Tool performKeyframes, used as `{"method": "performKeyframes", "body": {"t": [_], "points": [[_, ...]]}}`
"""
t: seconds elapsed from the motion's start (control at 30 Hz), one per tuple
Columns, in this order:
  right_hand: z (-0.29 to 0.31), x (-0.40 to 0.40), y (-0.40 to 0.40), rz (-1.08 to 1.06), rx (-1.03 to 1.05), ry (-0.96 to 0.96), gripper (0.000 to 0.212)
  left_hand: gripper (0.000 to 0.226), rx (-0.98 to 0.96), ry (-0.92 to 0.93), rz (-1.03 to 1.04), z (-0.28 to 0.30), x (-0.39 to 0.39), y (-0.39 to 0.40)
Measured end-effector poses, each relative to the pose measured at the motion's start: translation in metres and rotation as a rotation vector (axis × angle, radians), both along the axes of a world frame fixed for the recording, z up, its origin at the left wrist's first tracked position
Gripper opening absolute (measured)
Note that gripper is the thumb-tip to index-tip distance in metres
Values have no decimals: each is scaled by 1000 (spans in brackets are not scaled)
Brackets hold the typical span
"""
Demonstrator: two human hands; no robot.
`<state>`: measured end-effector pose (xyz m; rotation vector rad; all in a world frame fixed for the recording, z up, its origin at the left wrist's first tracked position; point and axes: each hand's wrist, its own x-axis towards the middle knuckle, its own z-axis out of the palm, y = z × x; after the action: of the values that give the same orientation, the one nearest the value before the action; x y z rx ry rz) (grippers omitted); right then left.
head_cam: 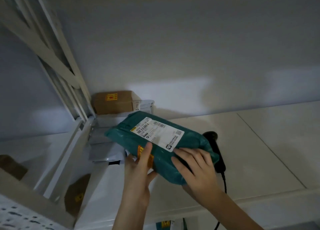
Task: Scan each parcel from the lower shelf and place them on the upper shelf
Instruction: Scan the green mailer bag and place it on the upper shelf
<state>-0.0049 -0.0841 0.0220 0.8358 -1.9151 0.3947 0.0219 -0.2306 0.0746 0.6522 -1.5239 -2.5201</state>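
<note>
The person holds a green poly-bag parcel (160,143) with both hands above the upper shelf (259,152). The left hand (138,167) grips the near left edge, thumb laid over the top face beside an orange sticker and fingers curled beneath. The right hand (194,167) lies on the near right end with fingers spread and fairly straight over the top; whether its thumb wraps under the bag cannot be told. The white shipping label (159,132) faces up.

A black handheld scanner (217,153) lies on the shelf directly behind and partly under the parcel's right end; its cable (224,191) hangs over the front edge of the shelf. Neither hand holds it.

At the rear left corner stands a brown cardboard box (113,101), with grey mailer bags (105,148) lying flat in front of it. The parcel's far left end is just beside or over these bags.

Judged stage: placement on the upper shelf.

Hazards from here:
- Scanner trapped. If the parcel is lowered where it hangs, its right end may land on the scanner, which would leave the parcel tilted and the scanner buried.
- Cable snag. A forearm drawn back across the hanging cable may drag the scanner off the shelf.
- Unstable stack. Setting the parcel half on the slick grey bags may let it slide towards the front edge.
- Slip. The film surface is smooth; the flat right hand gives little hold if the left grip loosens.
</note>
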Motion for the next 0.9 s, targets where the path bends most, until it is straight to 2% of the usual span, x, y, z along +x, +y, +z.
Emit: {"method": "performKeyframes", "body": {"t": [0.1, 0.17, 0.23, 0.33, 0.4, 0.43, 0.5, 0.53, 0.6, 0.63, 0.7, 0.77, 0.9], "points": [[-9, 5, 15, -31, 65, -69, 21, 44, -56, -22, -11, -7, -6, 14], [-9, 12, 28, 37, 120, -243, 44, 50, -74, -27, -10, -11, -8, 17], [-4, 20, 42, 117, 50, -441, 62, 53, -104, -9, -12, -11, -8, 14], [9, 20, 58, 83, -233, -729, 71, 52, -145, 40, -39, -7, -13, 5], [22, 10, 63, 38, -561, -1066, 80, 46, -170, 95, -93, -4, -16, 2], [29, 4, 64, 92, -721, -1279, 82, 46, -189, 120, -132, -2, -17, 2], [36, -8, 70, 291, -966, -1648, 72, 46, -226, 148, -214, -1, -20, 3], [38, -11, 72, 359, -1026, -1742, 61, 45, -235, 150, -246, -2, -22, 4], [37, -11, 72, 451, -1061, -1773, 42, 43, -219, 129, -267, -7, -26, 7], [34, -10, 71, 469, -1089, -1744, 40, 43, -208, 110, -265, -10, -26, 8], [27, -10, 68, 475, -1171, -1671, 46, 46, -248, 60, -283, -18, -25, 13], [22, -12, 65, 460, -1234, -1621, 52, 35, -314, 24, -314, -25, -21, 17], [19, -16, 60, 398, -1129, -1567, 53, 17, -355, 17, -294, -31, -20, 18]]}}
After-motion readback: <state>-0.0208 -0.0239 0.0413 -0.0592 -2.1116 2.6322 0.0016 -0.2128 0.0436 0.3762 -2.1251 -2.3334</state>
